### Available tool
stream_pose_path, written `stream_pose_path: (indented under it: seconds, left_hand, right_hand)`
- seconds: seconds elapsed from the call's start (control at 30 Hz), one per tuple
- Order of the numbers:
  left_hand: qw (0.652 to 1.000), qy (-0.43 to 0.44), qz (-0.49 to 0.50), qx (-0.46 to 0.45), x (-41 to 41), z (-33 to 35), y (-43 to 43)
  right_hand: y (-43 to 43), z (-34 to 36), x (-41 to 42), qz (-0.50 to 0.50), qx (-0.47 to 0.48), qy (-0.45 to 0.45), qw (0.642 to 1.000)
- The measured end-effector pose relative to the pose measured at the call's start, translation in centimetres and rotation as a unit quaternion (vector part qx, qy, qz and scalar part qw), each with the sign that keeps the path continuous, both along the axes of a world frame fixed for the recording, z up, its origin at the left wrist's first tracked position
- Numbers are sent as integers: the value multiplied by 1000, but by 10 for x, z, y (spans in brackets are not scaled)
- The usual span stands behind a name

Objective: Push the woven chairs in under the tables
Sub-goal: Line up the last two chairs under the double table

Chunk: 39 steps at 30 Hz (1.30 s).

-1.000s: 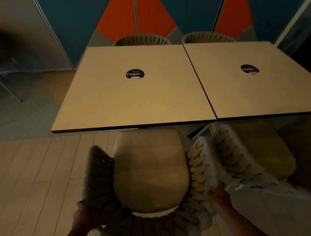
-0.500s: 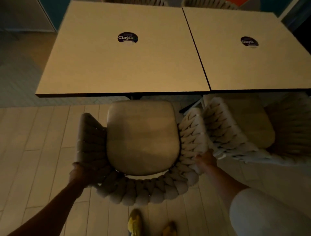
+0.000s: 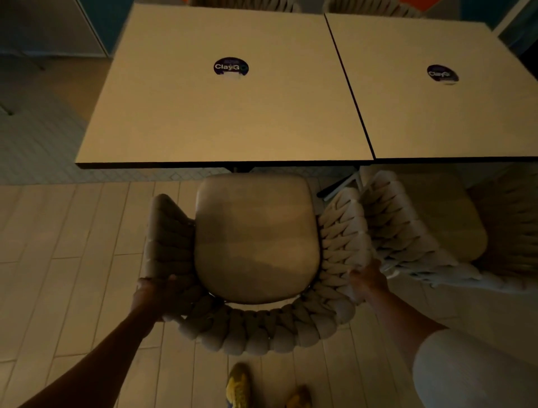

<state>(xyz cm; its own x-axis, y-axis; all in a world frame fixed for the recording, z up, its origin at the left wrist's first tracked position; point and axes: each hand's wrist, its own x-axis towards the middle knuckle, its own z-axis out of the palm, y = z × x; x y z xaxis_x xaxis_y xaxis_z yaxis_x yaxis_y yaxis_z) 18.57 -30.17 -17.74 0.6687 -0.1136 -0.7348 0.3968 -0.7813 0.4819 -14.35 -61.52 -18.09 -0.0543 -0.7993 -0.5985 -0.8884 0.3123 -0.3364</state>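
A woven chair [image 3: 256, 241] with a beige seat cushion stands in front of the left table [image 3: 221, 116], its seat's front edge just at the table's near edge. My left hand [image 3: 154, 294] grips the chair's back-left woven rim. My right hand [image 3: 368, 276] grips the back-right rim. A second woven chair [image 3: 422, 233] stands touching it on the right, its front partly under the right table [image 3: 454, 116].
Both square tables are joined side by side, each with a round dark sticker [image 3: 231, 66]. Two more woven chairs [image 3: 247, 3] show at the far edge. My yellow shoes [image 3: 238, 387] stand on the pale plank floor behind the chair.
The view has tilted down and my arms have stretched out. The chair has moved forward, so the gap between its seat's front and the left table's near edge has closed.
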Motion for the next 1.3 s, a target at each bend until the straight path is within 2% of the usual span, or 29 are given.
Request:
stream_pose_path:
  seconds: [0.13, 0.27, 0.53, 0.63, 0.7, 0.8, 0.87, 1.1, 1.3]
  left_hand:
    - [1000, 11, -21, 1, 8, -4, -1]
    - [999, 20, 27, 14, 8, -2, -5]
    - [998, -7, -52, 36, -2, 5, -5]
    - [1000, 9, 4, 3, -6, 13, -7]
    - [1000, -14, 14, 1, -12, 15, -14]
    - [989, -113, -72, 66, -24, 26, -29]
    - [982, -134, -120, 63, -35, 41, -48]
    - [966, -83, -245, -16, -108, 97, -150]
    - [942, -42, -331, -45, -209, 126, -220]
  right_hand:
    - [-2, -3, -2, 3, 5, 13, 1000]
    - [-2, -3, -1, -1, 14, 5, 1000]
    - [-2, -6, -5, -12, 16, 3, 1000]
    - [-1, -6, -7, -10, 20, -25, 999]
    - [2, 1, -10, -8, 20, -42, 999]
    - [1, 25, -19, -8, 21, -53, 998]
    - [-3, 46, -29, 8, 21, -59, 998]
    - [-20, 123, -77, 19, 0, -52, 998]
    - [-49, 157, -173, 4, -2, -57, 998]
